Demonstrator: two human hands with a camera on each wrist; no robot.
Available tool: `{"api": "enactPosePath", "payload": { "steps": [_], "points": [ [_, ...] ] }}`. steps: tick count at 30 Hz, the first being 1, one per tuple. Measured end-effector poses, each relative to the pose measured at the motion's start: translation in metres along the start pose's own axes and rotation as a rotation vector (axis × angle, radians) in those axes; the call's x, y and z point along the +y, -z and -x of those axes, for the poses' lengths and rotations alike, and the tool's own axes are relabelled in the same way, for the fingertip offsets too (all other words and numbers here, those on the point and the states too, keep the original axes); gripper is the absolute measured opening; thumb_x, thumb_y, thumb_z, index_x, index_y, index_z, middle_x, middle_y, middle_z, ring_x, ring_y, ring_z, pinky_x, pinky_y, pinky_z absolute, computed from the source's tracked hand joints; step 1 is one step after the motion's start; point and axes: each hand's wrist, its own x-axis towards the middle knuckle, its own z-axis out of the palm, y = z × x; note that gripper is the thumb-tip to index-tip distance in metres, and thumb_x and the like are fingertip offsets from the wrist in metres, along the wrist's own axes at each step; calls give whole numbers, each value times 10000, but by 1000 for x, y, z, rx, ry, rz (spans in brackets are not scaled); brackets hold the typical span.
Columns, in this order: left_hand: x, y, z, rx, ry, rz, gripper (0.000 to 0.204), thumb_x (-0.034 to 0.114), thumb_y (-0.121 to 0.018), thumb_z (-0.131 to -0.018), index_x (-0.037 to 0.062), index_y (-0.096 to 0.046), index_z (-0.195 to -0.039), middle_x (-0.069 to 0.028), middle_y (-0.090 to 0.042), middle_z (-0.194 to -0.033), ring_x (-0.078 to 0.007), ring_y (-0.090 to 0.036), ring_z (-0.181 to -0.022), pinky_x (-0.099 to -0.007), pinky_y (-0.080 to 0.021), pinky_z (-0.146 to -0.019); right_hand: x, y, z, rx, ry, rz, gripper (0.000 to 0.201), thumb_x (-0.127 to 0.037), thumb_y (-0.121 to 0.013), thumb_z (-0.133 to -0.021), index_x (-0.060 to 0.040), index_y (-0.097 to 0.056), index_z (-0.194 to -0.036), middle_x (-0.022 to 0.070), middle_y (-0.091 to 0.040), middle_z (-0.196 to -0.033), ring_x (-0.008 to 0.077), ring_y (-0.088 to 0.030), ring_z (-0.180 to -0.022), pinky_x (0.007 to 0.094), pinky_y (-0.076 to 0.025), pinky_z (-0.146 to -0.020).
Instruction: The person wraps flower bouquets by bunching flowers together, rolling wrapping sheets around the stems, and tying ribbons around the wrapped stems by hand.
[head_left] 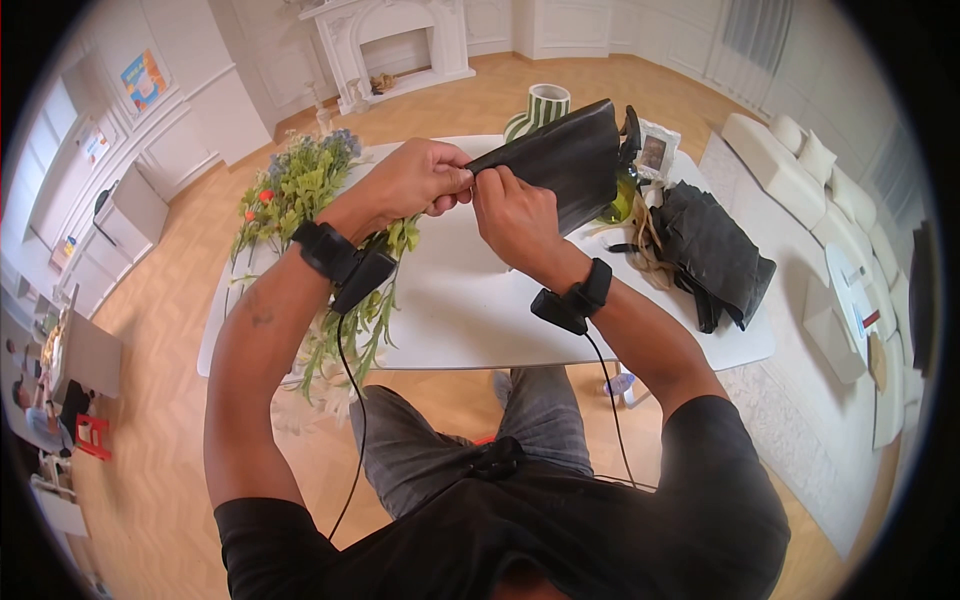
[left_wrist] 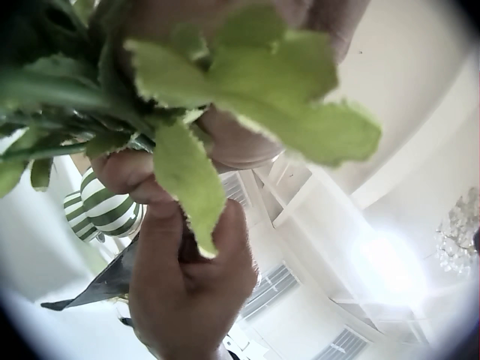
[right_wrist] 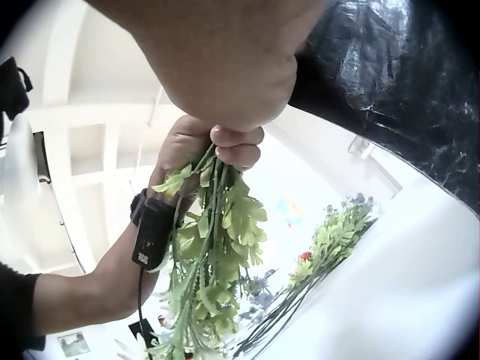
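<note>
Biggest thing here is the white table, smooth and flat, and its near-left edge is hidden behind the person's forearm and trailing greenery. Over the middle of the table, both hands hold up a black sheet, thin, a bit crinkled and glossy like plastic film or a bag; I can't tell which. Its far end covers part of a green bottle-ish thing, so that's hard to read.

On the right end of the table lies a crumpled black bundle with tan straps, shape unclear. At the left end lies a loose pile of flowers, leafy with blue and red bits. At the far edge of the table stands a green-and-white striped vase, lower half blocked by the sheet.

Left hand is curled tight around a bunch of leafy green stems that hang down below it, and its fingertips also pinch the sheet's near corner. Right hand pinches that same corner, knuckles touching the left. The wrist views are mostly blurry leaves and skin.
</note>
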Motion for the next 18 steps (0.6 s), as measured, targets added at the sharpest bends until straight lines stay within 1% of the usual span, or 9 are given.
{"api": "enactPosePath", "payload": {
  "steps": [1, 5, 8, 11, 13, 14, 16, 17, 18],
  "points": [
    [1, 1, 1, -4, -10, 12, 212, 141, -581, -974, -44, -619, -1071, -49, -631, -797, -68, -515, -609, -209, -416, -538, 1, -1, -2, 36, 27, 11, 103, -61, -593, -820, -58, -493, -847, 77, -548, -726, 242, -628, -593, 367, -486, -462],
    [3, 2, 2, 13, -23, -17, 199, 154, -576, -979, -28, -620, -1047, -42, -626, -791, -67, -509, -605, -209, -415, -537, 2, -3, -2, 52, 38, -25, 109, -47, -596, -817, -62, -490, -838, 73, -528, -714, 242, -618, -580, 365, -483, -464],
    [5, 0, 4, 3, -14, -37, 176, 153, -573, -979, -15, -615, -1011, -36, -619, -782, -63, -498, -596, -208, -410, -532, 1, -7, 0, 69, 21, -51, 113, -38, -597, -817, -64, -488, -835, 78, -527, -717, 245, -613, -580, 369, -479, -464],
    [4, -2, 6, 29, -23, -74, 160, 148, -566, -980, -7, -607, -987, -33, -615, -776, -57, -488, -592, -205, -400, -525, 0, -9, 0, 70, 3, -73, 114, -36, -596, -824, -67, -486, -828, 79, -523, -713, 246, -613, -587, 369, -478, -463],
    [5, -2, 7, 47, -50, -127, 165, 148, -556, -983, -8, -609, -984, -29, -613, -768, -50, -487, -603, -199, -393, -527, -1, -9, -1, 92, -17, -95, 111, -45, -593, -848, -62, -486, -827, 85, -532, -723, 272, -606, -584, 393, -480, -474],
    [6, -2, 7, 46, -50, -127, 165, 148, -556, -983, -8, -609, -984, -29, -613, -768, -50, -487, -603, -199, -393, -527, -2, -10, -1, 92, -19, -95, 111, -45, -593, -848, -62, -486, -827, 85, -532, -723, 272, -606, -584, 393, -480, -474],
    [8, -2, 7, 65, -55, -119, 169, 147, -546, -989, -7, -613, -969, -21, -612, -767, -46, -481, -610, -192, -388, -534, -2, -10, -2, 118, -87, -202, 78, -57, -590, -876, -46, -515, -858, 111, -589, -768, 306, -621, -615, 402, -490, -491],
    [8, -2, 6, 65, -56, -120, 169, 147, -546, -989, -7, -613, -969, -21, -612, -767, -46, -481, -610, -192, -388, -534, -2, -11, -2, 118, -87, -201, 78, -57, -590, -876, -46, -515, -858, 111, -589, -768, 306, -621, -615, 402, -490, -491],
    [7, -3, 6, 87, -98, -129, 173, 150, -551, -985, -8, -617, -960, -15, -613, -764, -50, -484, -607, -201, -393, -537, -2, -12, -3, 135, -170, -366, 71, -78, -594, -888, -36, -539, -903, 130, -613, -800, 309, -629, -629, 391, -502, -515]
  ]
}}
